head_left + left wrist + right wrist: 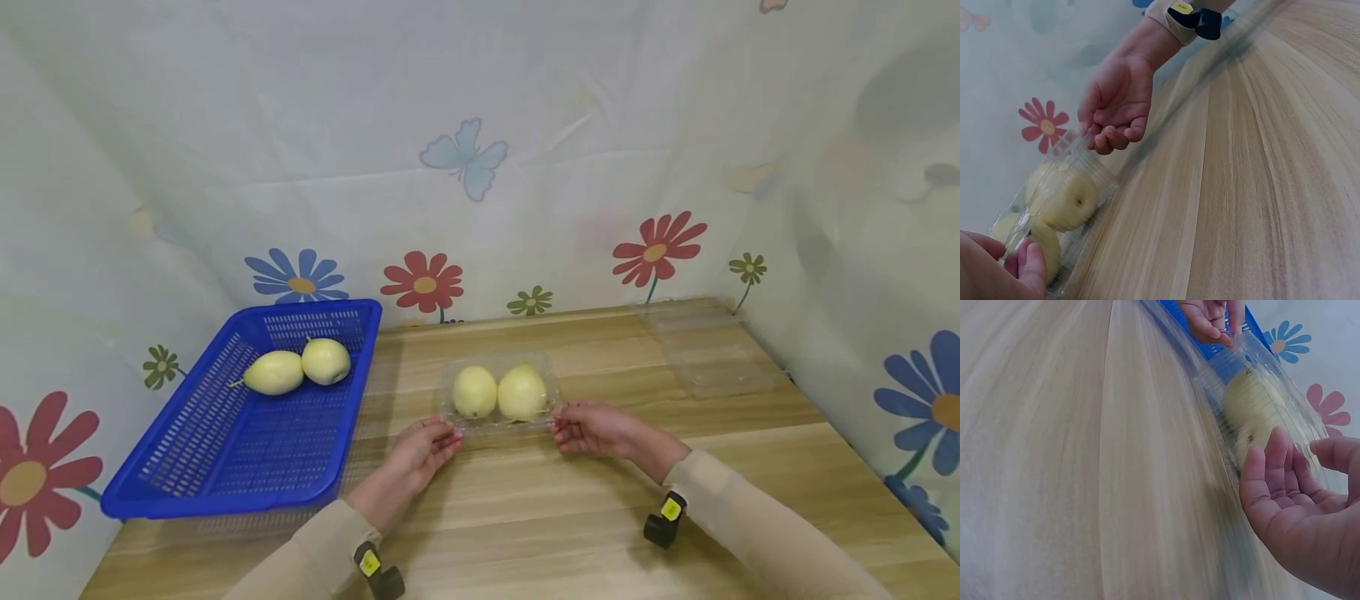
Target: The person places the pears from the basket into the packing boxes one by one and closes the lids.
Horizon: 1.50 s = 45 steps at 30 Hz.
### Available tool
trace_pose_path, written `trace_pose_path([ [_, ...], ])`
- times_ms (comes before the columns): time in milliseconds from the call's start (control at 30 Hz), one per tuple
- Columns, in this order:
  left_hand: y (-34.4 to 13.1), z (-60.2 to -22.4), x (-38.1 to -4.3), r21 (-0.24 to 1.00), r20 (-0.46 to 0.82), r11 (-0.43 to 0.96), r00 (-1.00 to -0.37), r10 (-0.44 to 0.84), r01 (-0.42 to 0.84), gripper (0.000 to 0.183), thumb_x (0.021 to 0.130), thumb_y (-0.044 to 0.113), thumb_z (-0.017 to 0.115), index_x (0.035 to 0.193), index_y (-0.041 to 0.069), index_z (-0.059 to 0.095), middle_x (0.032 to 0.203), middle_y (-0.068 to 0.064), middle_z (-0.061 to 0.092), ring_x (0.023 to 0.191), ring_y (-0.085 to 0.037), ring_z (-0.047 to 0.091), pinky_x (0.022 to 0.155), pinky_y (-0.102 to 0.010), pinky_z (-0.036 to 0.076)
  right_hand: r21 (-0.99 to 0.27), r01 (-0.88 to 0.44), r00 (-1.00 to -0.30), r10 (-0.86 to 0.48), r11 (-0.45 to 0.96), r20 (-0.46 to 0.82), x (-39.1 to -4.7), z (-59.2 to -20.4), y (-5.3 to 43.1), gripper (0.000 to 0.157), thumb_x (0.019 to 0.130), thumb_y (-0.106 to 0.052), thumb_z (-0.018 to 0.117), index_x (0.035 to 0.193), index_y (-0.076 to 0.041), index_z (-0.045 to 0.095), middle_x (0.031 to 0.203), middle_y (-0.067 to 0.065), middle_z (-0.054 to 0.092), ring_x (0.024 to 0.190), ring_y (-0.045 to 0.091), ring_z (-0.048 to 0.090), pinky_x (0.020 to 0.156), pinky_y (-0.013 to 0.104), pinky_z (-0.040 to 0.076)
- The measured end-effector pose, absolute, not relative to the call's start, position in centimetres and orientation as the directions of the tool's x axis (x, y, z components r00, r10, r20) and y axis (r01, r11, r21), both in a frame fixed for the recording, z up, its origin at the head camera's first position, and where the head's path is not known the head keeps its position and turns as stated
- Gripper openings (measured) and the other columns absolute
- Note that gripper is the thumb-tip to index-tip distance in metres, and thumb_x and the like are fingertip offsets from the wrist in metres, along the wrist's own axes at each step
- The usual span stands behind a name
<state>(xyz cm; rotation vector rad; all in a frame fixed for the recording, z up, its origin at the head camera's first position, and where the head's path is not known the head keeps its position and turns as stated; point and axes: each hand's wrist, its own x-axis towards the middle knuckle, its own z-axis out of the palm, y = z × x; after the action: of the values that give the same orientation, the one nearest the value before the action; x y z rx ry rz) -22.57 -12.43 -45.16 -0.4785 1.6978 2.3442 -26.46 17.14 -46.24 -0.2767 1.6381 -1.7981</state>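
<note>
A clear plastic clamshell box (501,427) lies on the table in front of me, with two pale yellow pears (475,392) side by side inside. My left hand (417,456) pinches the box's near left corner between thumb and fingers. At the near right corner, my right hand (597,427) pinches the rim; in the right wrist view its thumb and index finger meet at the plastic edge while the other fingers curl below. The lid lies over the pears in both wrist views.
To the left stands a blue plastic basket (352,433) with two more pears (274,372) at its far end. Clear plastic containers (708,354), hard to make out, lie at the table's back right. A flower-printed curtain (525,233) hangs behind the wooden table (525,517).
</note>
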Motion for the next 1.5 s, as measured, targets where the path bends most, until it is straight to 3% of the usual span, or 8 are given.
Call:
trace_pose_path([
  [367,-12.7,-45.1,-22.4,0.874,-0.373,-0.327,-0.928,0.022,-0.359,0.02,0.102,-0.003,0.05,0.122,-0.004,0.048,0.085,-0.002,0.063,0.081,-0.01,0.064,0.082,-0.022,0.059,-0.944,0.328,-0.779,-0.555,0.034,-0.291,-26.0,-46.2,16.8,0.021,0.108,-0.01,0.042,0.095,-0.012,0.058,0.087,-0.006,0.067,0.077,0.002,0.065,0.076,0.018,0.059],
  [600,-13.6,-44.6,-21.2,0.84,-0.413,-0.304,-0.894,0.175,-0.448,0.021,0.108,0.012,0.042,0.125,0.0,0.046,0.097,-0.003,0.063,0.092,-0.012,0.066,0.106,-0.034,0.055,-0.928,0.372,-0.794,-0.522,-0.014,-0.311,-25.7,-45.9,16.9,0.014,0.107,-0.008,0.043,0.101,-0.008,0.056,0.087,-0.003,0.068,0.08,0.005,0.067,0.078,0.018,0.061],
  [767,-14.1,-44.5,-20.2,0.829,-0.419,-0.263,-0.859,0.296,-0.494,0.022,0.109,0.017,0.04,0.125,0.003,0.045,0.101,0.002,0.066,0.098,-0.01,0.067,0.107,-0.034,0.053,-0.918,0.391,-0.805,-0.506,-0.061,-0.31,-25.5,-45.6,16.7,0.009,0.106,-0.005,0.044,0.105,-0.005,0.052,0.088,0.0,0.07,0.082,0.007,0.07,0.081,0.019,0.062],
  [867,-14.4,-44.7,-19.7,0.824,-0.415,-0.242,-0.837,0.357,-0.512,0.031,0.109,0.019,0.037,0.134,0.001,0.041,0.105,0.004,0.068,0.1,-0.008,0.068,0.106,-0.032,0.054,-0.918,0.392,-0.808,-0.502,-0.064,-0.309,-25.4,-45.5,16.4,0.007,0.105,-0.005,0.044,0.104,-0.005,0.052,0.086,0.0,0.071,0.081,0.007,0.071,0.08,0.019,0.062],
  [1067,-14.7,-44.9,-18.8,0.838,-0.38,-0.213,-0.817,0.433,-0.502,0.053,0.111,0.021,0.034,0.152,-0.01,0.022,0.12,-0.003,0.068,0.108,-0.01,0.068,0.115,-0.038,0.049,-0.918,0.388,-0.828,-0.467,-0.078,-0.311,-25.3,-45.3,16.0,0.01,0.104,-0.003,0.045,0.101,-0.005,0.054,0.085,-0.001,0.074,0.079,0.007,0.072,0.078,0.02,0.062],
  [1300,-15.9,-44.4,-18.6,0.908,-0.296,-0.162,-0.865,0.405,-0.386,0.044,0.111,0.021,0.034,0.143,-0.009,0.035,0.107,0.003,0.067,0.102,-0.009,0.068,0.105,-0.028,0.056,-0.932,0.359,-0.846,-0.434,-0.035,-0.31,-25.6,-45.2,15.0,0.009,0.105,-0.006,0.046,0.108,-0.001,0.053,0.086,-0.002,0.074,0.08,0.006,0.073,0.08,0.023,0.063],
  [1500,-16.6,-43.3,-18.3,0.941,-0.233,-0.121,-0.866,0.443,-0.315,0.024,0.108,0.016,0.039,0.122,0.004,0.054,0.098,0.006,0.069,0.095,-0.006,0.069,0.091,-0.02,0.059,-0.944,0.331,-0.861,-0.408,0.001,-0.303,-26.3,-45.5,14.1,0.016,0.105,-0.006,0.045,0.114,0.004,0.052,0.084,-0.004,0.072,0.078,0.005,0.072,0.08,0.023,0.063],
])
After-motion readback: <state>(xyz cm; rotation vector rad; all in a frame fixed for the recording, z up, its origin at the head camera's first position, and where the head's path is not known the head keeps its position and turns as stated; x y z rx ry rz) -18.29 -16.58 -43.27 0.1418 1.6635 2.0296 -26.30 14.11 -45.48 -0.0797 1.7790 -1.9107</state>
